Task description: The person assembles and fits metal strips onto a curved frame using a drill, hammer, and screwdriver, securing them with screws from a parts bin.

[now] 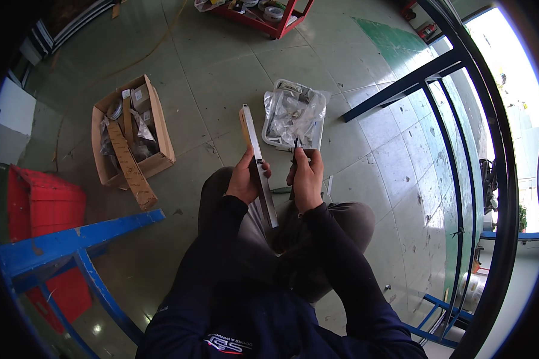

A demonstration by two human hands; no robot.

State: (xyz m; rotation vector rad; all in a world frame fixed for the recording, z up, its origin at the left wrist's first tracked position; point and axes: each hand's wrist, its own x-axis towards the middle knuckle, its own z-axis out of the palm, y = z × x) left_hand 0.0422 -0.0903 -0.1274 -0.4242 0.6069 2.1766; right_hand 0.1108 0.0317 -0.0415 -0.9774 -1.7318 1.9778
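Note:
My left hand (244,179) is wrapped round a long silver metal profile (266,200), held tilted with its far end leaning slightly left. A small dark slot or fitting shows on the profile beside my fingers. Just to the right, my right hand (307,179) is closed on a slim dark tool whose thin tip (297,142) points away from me; its exact kind is hard to make out. Beyond that hand lies a white tray (268,139) holding clear plastic bags (299,113) and small parts.
To the left stands an open cardboard box (164,137) with strips and packets. A red bin (45,197) and blue metal frame (90,230) are at the near left. Dark metal frames (401,90) rise on the right. A red cart (251,25) stands at the far side.

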